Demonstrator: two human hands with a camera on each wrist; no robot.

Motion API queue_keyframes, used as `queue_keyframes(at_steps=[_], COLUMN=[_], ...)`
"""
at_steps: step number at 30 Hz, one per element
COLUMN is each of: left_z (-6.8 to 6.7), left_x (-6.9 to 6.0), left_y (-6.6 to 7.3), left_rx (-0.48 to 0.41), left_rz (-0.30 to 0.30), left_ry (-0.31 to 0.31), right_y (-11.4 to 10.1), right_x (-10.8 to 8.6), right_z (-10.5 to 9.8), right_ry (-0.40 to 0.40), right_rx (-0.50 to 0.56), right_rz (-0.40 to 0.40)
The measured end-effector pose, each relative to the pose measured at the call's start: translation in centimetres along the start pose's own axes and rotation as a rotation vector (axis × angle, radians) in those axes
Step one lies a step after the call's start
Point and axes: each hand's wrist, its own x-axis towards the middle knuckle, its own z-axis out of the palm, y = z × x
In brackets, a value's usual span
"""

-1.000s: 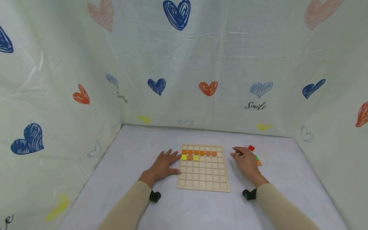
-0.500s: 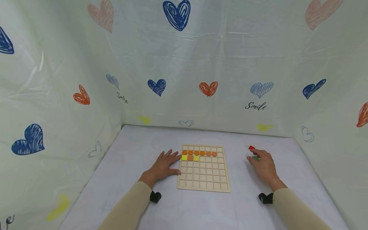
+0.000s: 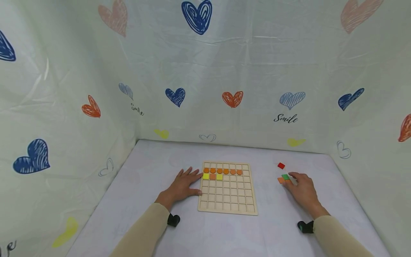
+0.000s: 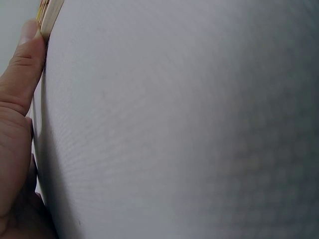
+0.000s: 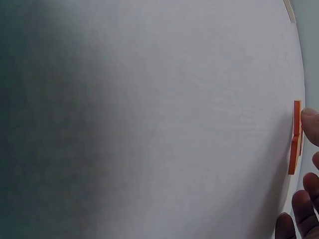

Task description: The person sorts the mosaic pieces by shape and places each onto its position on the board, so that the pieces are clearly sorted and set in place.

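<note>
The wooden grid board lies mid-table. Several orange discs fill most of one row; below them sit two yellow square tiles with an orange square tile between. My left hand has its fingers spread, thumb and index at the board's left edge; in the left wrist view the thumb touches that edge. To the right, my right hand is over a small cluster: a green tile and orange tiles, partly hidden by the thumb. Its thumb and fingers are apart.
A red square tile lies alone behind the cluster. The table has a white cover. A curtain printed with hearts hangs along the back and sides.
My right hand has moved right and slightly toward me, from beside the board to the loose tiles. An orange tile now shows left of the green one. The left hand stays put.
</note>
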Motion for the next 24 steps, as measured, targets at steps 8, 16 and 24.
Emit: queue_keyframes(at_steps=[8, 16, 24], left_z=[0.2, 0.0, -0.1], left_x=[0.1, 0.1, 0.0], left_y=[-0.1, 0.2, 0.2], left_rx=[0.010, 0.013, 0.009], left_rz=[-0.005, -0.007, -0.015], left_ry=[0.000, -0.006, -0.008], right_y=[0.8, 2.5, 3.6], right_x=[0.0, 0.2, 0.3], right_z=[-0.2, -0.9, -1.8], right_ry=[0.008, 0.025, -0.003], right_rx=[-0.048, -0.042, -0.046], right_rz=[0.037, 0.096, 0.046])
